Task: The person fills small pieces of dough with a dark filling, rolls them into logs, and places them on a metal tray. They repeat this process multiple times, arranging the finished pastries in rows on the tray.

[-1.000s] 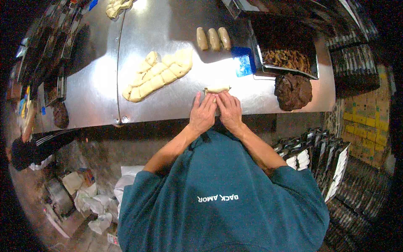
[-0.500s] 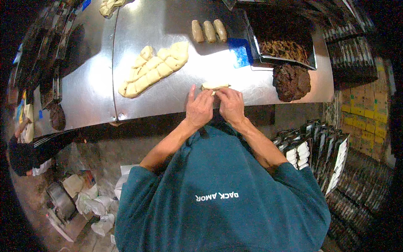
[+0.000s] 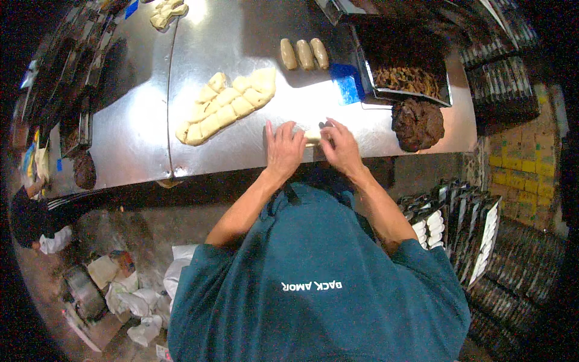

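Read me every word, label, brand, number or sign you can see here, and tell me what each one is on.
Teal shirt: one short line of white lettering, upside down in this view; I won't copy its wording.
Stacked yellow-and-brown cartons at right: any markings are too small and blurred to read.
I can make out no other readable text.

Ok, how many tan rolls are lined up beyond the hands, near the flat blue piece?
3, side by side: the left roll, the middle roll and the right roll, which is nearest the flat blue piece. None in that row looks hidden.
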`<state>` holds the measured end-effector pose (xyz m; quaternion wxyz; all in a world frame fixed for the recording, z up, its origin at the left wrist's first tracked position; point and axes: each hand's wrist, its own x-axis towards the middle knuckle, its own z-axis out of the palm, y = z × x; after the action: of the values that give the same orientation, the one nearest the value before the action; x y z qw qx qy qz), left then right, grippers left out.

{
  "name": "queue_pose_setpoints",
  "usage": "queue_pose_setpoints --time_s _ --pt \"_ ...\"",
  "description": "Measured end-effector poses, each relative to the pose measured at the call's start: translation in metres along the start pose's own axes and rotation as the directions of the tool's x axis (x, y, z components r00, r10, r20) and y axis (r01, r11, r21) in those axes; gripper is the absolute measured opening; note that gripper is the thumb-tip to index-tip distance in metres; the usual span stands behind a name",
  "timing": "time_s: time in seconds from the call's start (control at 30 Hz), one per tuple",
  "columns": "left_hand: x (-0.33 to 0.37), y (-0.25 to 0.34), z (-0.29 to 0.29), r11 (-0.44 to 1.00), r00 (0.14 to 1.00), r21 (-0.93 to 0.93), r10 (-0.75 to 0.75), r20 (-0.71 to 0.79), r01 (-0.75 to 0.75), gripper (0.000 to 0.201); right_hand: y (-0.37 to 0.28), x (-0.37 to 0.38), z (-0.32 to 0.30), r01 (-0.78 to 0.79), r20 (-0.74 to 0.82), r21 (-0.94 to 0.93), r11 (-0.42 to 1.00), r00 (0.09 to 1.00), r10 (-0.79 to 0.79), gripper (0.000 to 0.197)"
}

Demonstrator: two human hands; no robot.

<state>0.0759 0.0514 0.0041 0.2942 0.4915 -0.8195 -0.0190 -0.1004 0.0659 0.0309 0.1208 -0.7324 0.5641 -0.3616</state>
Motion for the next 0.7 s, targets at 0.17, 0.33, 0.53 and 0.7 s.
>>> queue_pose_setpoints --time_s 0.17,0.33,0.53,0.7 --pt "-0.034 0.003 0.006 0.983 0.984 -0.158 0.11 0.139 -0.088 0.06 0.027 -0.025 -0.004 0.171 0.273 -0.028 0.985 0.949 -0.157 0.037" --pt "-0.021 0.017 -0.01 0.967 0.969 -0.212 -0.093 0.231 0.143 0.071 0.01 0.001 -0.025 0.023 0.437 -0.149 0.989 0.898 0.044 0.059" --pt "-0.027 0.007 -0.035 -0.405 0.531 -0.619 -0.318 0.786 0.673 0.06 0.003 0.026 0.051 0.252 0.186 -0.222 0.942 0.959 -0.213 0.042" --pt "-0.034 0.003 -0.029 -0.202 0.593 -0.686 -0.373 0.714 0.699 0.066 0.011 0.016 0.064 0.214 0.169 -0.325 0.921 0.971 -0.166 0.041"
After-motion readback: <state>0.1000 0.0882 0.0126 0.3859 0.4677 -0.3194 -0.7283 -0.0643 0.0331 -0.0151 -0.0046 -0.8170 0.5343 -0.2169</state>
